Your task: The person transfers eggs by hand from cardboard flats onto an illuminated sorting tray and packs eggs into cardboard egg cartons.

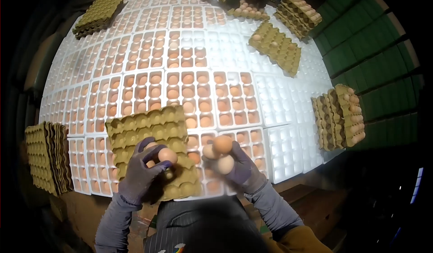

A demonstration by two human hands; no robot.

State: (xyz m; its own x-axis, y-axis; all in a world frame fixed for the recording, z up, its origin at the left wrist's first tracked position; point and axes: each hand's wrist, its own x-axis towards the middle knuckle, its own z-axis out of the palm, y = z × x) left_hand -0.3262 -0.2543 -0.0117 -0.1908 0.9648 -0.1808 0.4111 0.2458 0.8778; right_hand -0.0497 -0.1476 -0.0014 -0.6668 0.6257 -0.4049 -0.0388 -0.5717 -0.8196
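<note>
My gloved left hand (137, 174) is closed around eggs; a brown egg (168, 156) shows at the fingertips, with at least one more partly hidden behind the fingers. Under that hand lies a brown pulp egg tray (146, 122), its visible cups bare. In my gloved right hand (246, 169) is a cluster of three eggs, the darkest egg (222, 144) on top. This hand is held over a white foam tray (264, 140) with eggs in its compartments.
White foam trays cover the table, many with eggs, others bare (284, 154) on the right. Stacked pulp trays stand at left (40, 158), far left (100, 14) and right (324, 122). Another pulp tray (282, 52) holds a few eggs. Across the table, a person's hands (232, 2) are near eggs.
</note>
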